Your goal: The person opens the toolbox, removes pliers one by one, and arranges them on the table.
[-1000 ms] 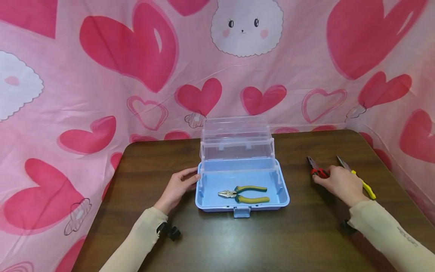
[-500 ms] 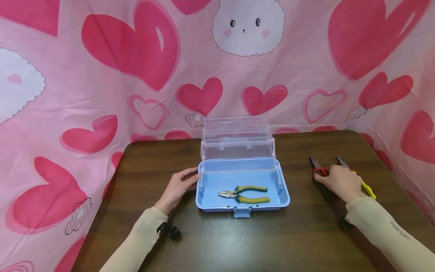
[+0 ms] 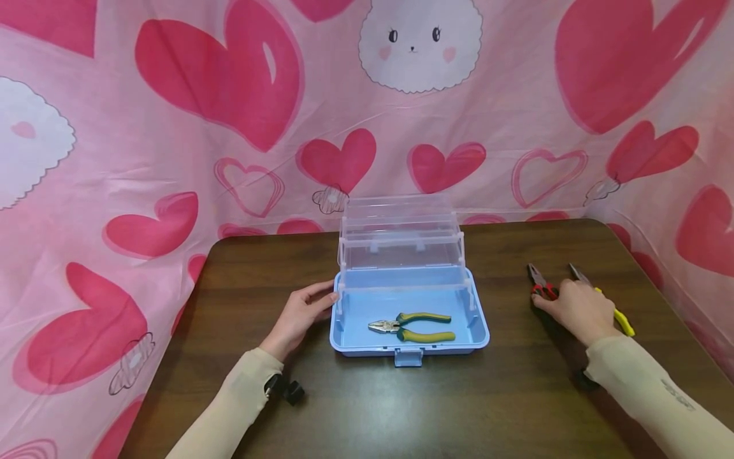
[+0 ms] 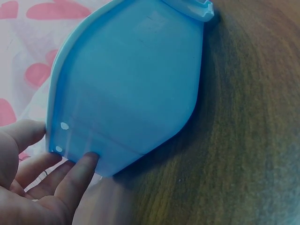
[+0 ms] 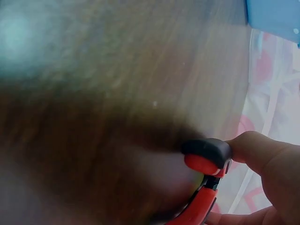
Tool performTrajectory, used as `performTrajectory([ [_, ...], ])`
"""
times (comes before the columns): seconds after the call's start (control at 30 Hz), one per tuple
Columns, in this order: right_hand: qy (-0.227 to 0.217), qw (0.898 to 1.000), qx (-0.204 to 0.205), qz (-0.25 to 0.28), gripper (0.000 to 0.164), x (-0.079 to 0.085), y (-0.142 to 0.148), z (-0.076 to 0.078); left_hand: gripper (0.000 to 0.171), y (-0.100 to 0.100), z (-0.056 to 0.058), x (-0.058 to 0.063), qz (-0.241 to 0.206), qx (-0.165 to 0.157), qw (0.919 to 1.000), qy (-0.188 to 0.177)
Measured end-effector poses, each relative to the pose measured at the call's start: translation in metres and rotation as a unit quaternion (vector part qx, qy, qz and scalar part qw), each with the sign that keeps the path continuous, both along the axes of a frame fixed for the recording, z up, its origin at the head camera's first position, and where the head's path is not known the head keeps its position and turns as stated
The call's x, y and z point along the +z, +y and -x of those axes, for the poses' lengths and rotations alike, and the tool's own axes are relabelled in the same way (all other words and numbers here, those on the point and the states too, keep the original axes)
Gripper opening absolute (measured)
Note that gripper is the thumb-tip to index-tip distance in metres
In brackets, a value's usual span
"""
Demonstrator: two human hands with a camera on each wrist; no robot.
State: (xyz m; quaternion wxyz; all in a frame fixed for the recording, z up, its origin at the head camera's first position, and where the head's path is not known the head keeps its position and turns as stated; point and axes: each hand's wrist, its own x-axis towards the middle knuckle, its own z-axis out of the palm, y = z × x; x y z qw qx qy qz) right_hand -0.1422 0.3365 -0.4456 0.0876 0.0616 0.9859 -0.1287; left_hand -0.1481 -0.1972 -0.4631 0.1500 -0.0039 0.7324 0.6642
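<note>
A light blue toolbox (image 3: 404, 350) stands mid-table, its clear lid and tiers raised at the back. Green-and-yellow combination pliers (image 3: 425, 337) lie inside, nose to the left. My left hand (image 3: 296, 319) touches the box's left end near the back corner; the left wrist view shows the thumb (image 4: 33, 130) at the rim and fingers extended against the outer wall. To the right, my right hand (image 3: 580, 311) holds red-and-black pliers (image 3: 538, 276) by the handles, nose pointing away. Their red handle (image 5: 200, 199) shows beside the thumb in the right wrist view; the palm side is hidden.
Pliers with yellow handles (image 3: 623, 322) lie just right of my right hand, partly covered by it. Dark wood tabletop (image 3: 367, 414) surrounds the box. A pink heart-patterned cloth (image 3: 252, 191) hangs behind the table and at its sides.
The red-and-black pliers have shifted slightly right with my right hand on them. My left hand and the toolbox stay in place.
</note>
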Motion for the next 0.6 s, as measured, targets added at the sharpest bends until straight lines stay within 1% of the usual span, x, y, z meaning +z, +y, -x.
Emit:
performTrajectory([
  [0.17,0.016,1.000,-0.010,0.000,0.062,-0.0021,0.0016,-0.0035,0.051,0.0000,0.0001,0.0004,0.003,0.002,1.0000,0.002],
  [0.33,0.031,0.999,-0.012,0.001,0.062,-0.0050,0.0023,-0.0034,0.051,-0.0002,-0.0004,0.0010,0.009,0.005,0.9999,0.005],
  [0.5,0.035,0.999,-0.004,0.000,0.065,-0.0047,0.0045,-0.0036,0.052,0.0006,0.0004,0.0007,0.008,0.004,0.9999,0.005],
  [0.6,0.030,1.000,0.003,0.001,0.066,-0.0040,0.0053,-0.0046,0.051,0.0008,-0.0004,-0.0009,0.006,0.005,1.0000,0.004],
])
